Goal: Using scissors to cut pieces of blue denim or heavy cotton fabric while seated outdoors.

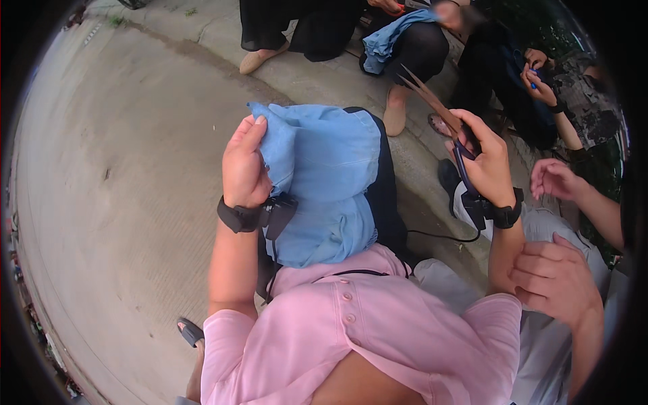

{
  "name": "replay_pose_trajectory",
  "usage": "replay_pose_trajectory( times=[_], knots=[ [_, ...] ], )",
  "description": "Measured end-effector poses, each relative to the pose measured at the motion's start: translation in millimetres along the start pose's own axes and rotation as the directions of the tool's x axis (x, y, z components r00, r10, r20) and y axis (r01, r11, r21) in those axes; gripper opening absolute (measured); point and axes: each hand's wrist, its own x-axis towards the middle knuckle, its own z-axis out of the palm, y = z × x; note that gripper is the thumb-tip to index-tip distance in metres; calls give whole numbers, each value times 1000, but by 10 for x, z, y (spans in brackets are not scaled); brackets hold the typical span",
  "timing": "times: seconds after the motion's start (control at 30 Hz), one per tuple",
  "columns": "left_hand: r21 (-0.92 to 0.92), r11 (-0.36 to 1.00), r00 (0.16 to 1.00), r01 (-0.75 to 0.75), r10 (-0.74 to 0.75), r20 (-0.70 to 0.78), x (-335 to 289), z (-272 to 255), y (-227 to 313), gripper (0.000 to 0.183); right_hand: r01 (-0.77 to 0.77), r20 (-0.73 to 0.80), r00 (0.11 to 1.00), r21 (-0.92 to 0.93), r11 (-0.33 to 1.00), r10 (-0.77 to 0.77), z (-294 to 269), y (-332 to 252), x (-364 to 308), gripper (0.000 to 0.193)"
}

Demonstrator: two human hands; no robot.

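Observation:
Light blue cloth lies spread over my lap and knees, with a bunched fold nearest my body. My left hand pinches its far left corner between thumb and fingers and lifts that edge a little. Out to the right, my right hand grips a pair of scissors by the dark handles. Their rusty brown blades point up and to the left, slightly apart, away from the cloth. Each wrist wears a black strap with a small device on it.
Close on my right, another person's hands reach in near my forearm. People sit across from me, one with blue cloth on the knee. A black cable hangs from my right wrist device. Concrete ground stretches to the left; a sandalled foot shows there.

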Motion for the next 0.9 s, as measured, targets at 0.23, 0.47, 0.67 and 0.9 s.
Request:
replay_pose_trajectory(
  times=[0.23,0.47,0.67,0.9],
  knots=[
    [191,973,991,-132,132,13,-41,80,44,11,-8,-88,996,-16,1000,7,27,-11,-43,46],
    [463,825,939,-323,339,52,-89,80,122,15,37,-156,987,55,998,-28,120,116,-75,45],
    [612,677,902,-409,402,159,-73,-43,130,15,49,-149,988,100,994,-33,177,73,-132,45],
    [735,502,846,-456,502,181,-76,29,179,16,62,-168,985,145,988,-37,278,45,-182,47]
  ],
)
